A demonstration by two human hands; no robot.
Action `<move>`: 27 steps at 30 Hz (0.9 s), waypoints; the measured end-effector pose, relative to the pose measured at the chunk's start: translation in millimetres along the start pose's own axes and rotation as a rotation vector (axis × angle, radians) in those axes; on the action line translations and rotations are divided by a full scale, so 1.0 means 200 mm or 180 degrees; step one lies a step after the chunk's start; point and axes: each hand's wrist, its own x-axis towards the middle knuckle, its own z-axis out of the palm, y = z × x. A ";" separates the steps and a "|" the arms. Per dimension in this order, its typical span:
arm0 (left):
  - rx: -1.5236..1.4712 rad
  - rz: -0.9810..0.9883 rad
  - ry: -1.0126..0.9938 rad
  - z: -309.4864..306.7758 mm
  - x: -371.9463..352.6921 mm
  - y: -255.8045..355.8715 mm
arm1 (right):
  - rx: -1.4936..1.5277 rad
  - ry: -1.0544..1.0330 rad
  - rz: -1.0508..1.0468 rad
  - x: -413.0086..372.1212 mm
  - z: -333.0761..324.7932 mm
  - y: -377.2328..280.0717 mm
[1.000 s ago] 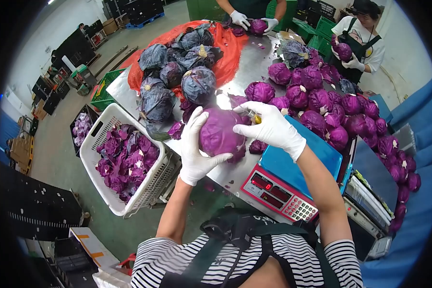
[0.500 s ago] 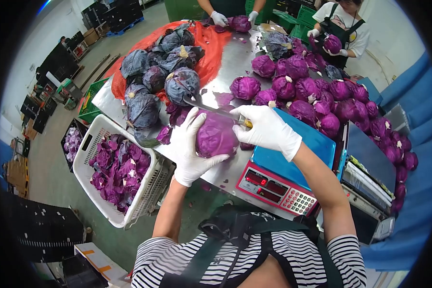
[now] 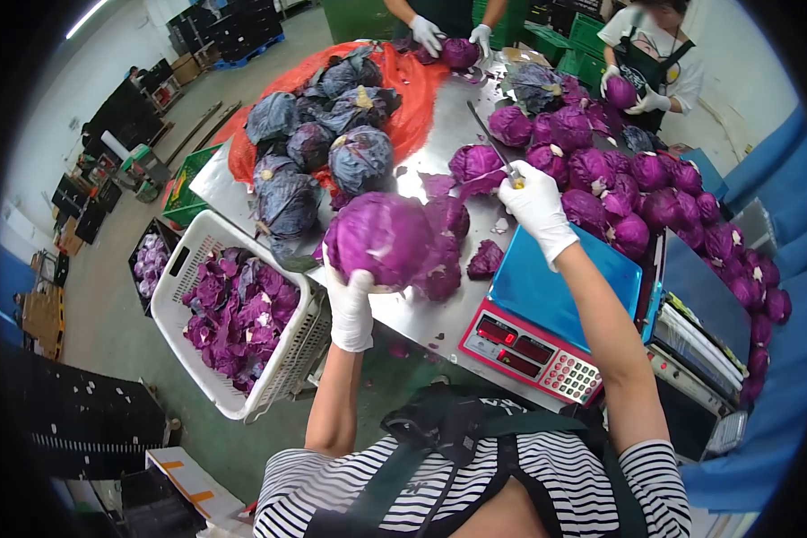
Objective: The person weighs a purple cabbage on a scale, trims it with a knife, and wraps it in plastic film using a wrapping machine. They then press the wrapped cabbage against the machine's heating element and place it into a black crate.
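Note:
My gloved left hand (image 3: pixel 351 309) holds up a peeled red cabbage (image 3: pixel 378 240), fingers beneath and behind it, thumb on its near side. In my gloved right hand (image 3: pixel 538 204) is a knife (image 3: pixel 489 132), gripped by its yellowish handle, blade pointing up and away over the metal table (image 3: pixel 439 325). A loose purple leaf (image 3: pixel 482 183) lies by the blade. Beside the held cabbage, more purple cabbage pieces (image 3: pixel 443 260) rest on the table. Unpeeled cabbages with dark bluish leaves (image 3: pixel 361 160) sit behind my left hand.
A scale with a blue platform (image 3: pixel 560 291) stands under my right forearm. At left is a white basket (image 3: pixel 172 325) of trimmed leaves. Peeled cabbages (image 3: pixel 592 170) are heaped at right. Two gloved co-workers handle cabbages across the table. Red netting (image 3: pixel 412 100) lies under the unpeeled heads.
My right hand with the knife has moved away from the cabbage, up and right, and the blade now points away. My left hand has lifted and turned the cabbage.

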 end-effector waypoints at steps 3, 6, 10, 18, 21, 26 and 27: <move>-0.0652 -0.0258 -0.0043 -0.08 0.01 -0.02 | 0.0553 -0.0272 -0.0562 -0.03 0.06 -0.04; -0.0906 -0.0276 0.0057 -0.08 0.01 -0.05 | 0.2412 -0.1668 0.0407 -0.14 0.03 -0.32; -0.0486 -0.0120 -0.0150 -0.07 0.00 -0.05 | 0.1856 -0.1973 0.0052 -0.25 0.04 -0.52; -0.0144 -0.0183 -0.0120 -0.11 0.00 -0.06 | 0.2278 -0.1298 -0.0033 -0.33 0.13 -0.46; -0.0239 -0.0193 -0.0035 -0.11 0.01 -0.07 | 0.2263 -0.1178 0.0008 -0.37 0.08 -0.49; -0.0426 -0.0269 0.0356 -0.12 0.05 -0.12 | 0.2409 -0.1313 0.0443 -0.46 -0.07 -0.57; -0.0664 -0.0291 0.0517 -0.15 0.08 -0.15 | 0.2297 -0.1246 0.0270 -0.49 -0.09 -0.56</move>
